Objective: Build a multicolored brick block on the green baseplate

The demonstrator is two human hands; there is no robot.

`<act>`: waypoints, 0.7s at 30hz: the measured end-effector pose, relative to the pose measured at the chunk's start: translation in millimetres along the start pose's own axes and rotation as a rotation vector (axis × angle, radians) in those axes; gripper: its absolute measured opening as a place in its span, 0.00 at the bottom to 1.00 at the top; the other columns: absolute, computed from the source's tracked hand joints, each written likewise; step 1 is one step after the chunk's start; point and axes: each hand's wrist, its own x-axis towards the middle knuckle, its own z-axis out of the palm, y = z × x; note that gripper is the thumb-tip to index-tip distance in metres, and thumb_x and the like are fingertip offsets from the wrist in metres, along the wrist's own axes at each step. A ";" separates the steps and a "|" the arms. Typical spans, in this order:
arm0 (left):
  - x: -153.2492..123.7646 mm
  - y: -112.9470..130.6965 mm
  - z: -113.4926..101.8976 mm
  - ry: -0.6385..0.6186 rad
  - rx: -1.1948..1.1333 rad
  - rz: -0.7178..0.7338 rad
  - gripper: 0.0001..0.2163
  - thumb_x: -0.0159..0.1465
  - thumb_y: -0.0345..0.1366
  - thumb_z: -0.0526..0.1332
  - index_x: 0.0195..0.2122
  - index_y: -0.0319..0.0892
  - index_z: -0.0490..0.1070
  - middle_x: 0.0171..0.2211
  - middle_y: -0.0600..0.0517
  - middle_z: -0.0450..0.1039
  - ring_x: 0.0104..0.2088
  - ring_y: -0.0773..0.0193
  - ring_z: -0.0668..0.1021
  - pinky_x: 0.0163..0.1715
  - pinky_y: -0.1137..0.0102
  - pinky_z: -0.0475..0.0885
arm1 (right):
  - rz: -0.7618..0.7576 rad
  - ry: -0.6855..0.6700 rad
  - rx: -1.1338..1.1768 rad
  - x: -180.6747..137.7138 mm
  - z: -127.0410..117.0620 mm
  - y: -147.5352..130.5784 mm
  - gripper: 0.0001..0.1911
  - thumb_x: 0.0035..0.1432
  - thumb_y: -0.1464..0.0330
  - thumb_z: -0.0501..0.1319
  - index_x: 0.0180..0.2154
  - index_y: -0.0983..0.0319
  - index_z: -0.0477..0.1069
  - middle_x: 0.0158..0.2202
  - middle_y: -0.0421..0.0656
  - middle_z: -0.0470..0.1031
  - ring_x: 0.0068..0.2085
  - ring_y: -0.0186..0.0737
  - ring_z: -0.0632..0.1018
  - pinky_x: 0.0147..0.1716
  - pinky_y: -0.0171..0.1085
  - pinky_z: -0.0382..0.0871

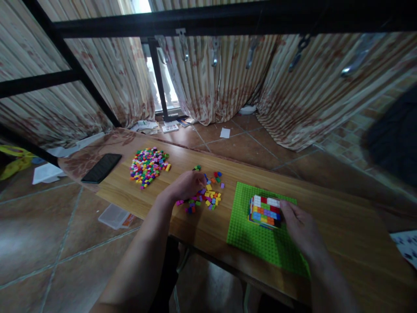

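Head shows left hand (pixel 190 184) over plastic bricks (pixel 213 200), right hand (pixel 300 226) against a studded cuboid (pixel 264 213); whether either grip pinches is unclear.

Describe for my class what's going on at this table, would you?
A person is handling small toy bricks. Their left hand is down among a loose scatter of bricks; whether it grips one is hard to see. Their right hand is at the side of a multicoloured brick block on a green baseplate. A denser brick pile lies farther left, near a dark flat object.
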 end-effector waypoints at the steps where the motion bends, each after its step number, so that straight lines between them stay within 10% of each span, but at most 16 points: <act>1: -0.3 0.7 -0.2 -0.014 0.007 0.005 0.10 0.55 0.28 0.58 0.34 0.38 0.78 0.29 0.51 0.77 0.30 0.66 0.75 0.29 0.75 0.66 | -0.001 0.002 0.002 0.3 0.2 0.9 0.31 0.60 0.48 0.48 0.47 0.62 0.77 0.44 0.48 0.81 0.45 0.52 0.79 0.46 0.45 0.70; 13: 1.5 0.9 4.6 -0.051 0.119 0.011 0.07 0.53 0.31 0.59 0.30 0.39 0.77 0.29 0.50 0.77 0.30 0.64 0.75 0.29 0.74 0.65 | -0.049 0.012 0.060 -0.4 2.1 -0.4 0.28 0.62 0.50 0.49 0.44 0.62 0.78 0.39 0.46 0.82 0.42 0.48 0.80 0.44 0.42 0.72; 21: 3.8 18.6 9.2 0.070 -0.200 0.162 0.07 0.60 0.33 0.57 0.36 0.38 0.72 0.32 0.50 0.76 0.32 0.67 0.75 0.34 0.74 0.70 | -0.086 0.014 0.056 -2.6 3.5 -0.9 0.29 0.63 0.50 0.47 0.43 0.62 0.77 0.39 0.47 0.82 0.41 0.48 0.80 0.45 0.43 0.70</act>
